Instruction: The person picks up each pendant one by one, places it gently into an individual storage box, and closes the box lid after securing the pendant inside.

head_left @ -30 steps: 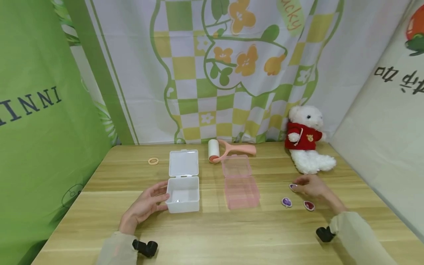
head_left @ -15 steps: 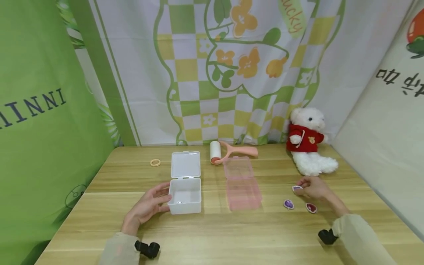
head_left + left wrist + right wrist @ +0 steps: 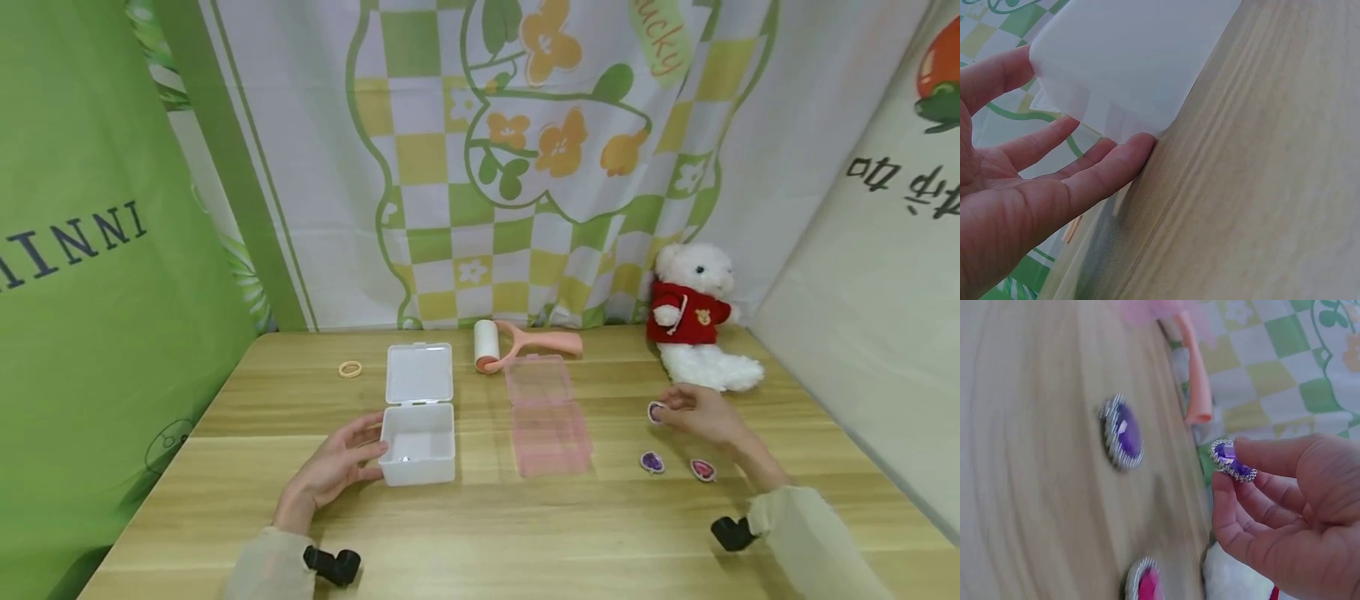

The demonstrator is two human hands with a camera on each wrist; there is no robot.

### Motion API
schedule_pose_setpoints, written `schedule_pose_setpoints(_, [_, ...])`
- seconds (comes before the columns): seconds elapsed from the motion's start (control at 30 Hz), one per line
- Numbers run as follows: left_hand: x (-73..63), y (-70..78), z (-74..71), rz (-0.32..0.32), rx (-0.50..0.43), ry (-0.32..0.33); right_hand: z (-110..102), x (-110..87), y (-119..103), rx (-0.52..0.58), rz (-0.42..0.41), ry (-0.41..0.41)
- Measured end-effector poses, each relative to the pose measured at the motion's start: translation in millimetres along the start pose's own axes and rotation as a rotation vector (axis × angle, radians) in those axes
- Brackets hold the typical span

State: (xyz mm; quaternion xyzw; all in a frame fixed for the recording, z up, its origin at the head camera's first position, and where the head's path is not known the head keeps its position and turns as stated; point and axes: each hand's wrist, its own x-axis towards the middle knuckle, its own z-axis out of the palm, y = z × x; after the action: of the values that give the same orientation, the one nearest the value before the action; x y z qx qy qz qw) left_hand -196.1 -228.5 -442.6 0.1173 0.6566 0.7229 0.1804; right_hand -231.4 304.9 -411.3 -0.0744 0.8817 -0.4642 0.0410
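Right hand (image 3: 701, 414) pinches one purple gem (image 3: 1229, 454), nearer the one pink box (image 3: 553, 462) than a moment ago; two more gems (image 3: 652, 463) lie on the table (image 3: 525, 537). Left hand (image 3: 333, 467), fingers extended, touches one white box (image 3: 417, 473).

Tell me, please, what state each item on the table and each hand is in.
White box: upright, lid open.
Pink box: lid open.
Held purple gem: pinched, raised off the table.
Other purple gem: lying on the table.
Pinkish-red gem: lying on the table.
Lint roller: lying down.
Ring: lying flat.
Teddy bear: sitting upright.
Left hand: touching the white box.
Right hand: pinching the gem.
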Motion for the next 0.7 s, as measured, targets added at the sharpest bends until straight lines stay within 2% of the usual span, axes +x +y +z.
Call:
schedule_pose_setpoints(0.4, [0.6,-1.2,-1.7,-0.005,0.000,0.008,28.8,14.3,-40.5,0.268,0.016,-0.062])
schedule_pose_setpoints(0.7, [-0.1,-1.0,-1.6,-0.007,-0.004,0.001,57.8,25.3,-71.3,0.354,-0.045,-0.124])
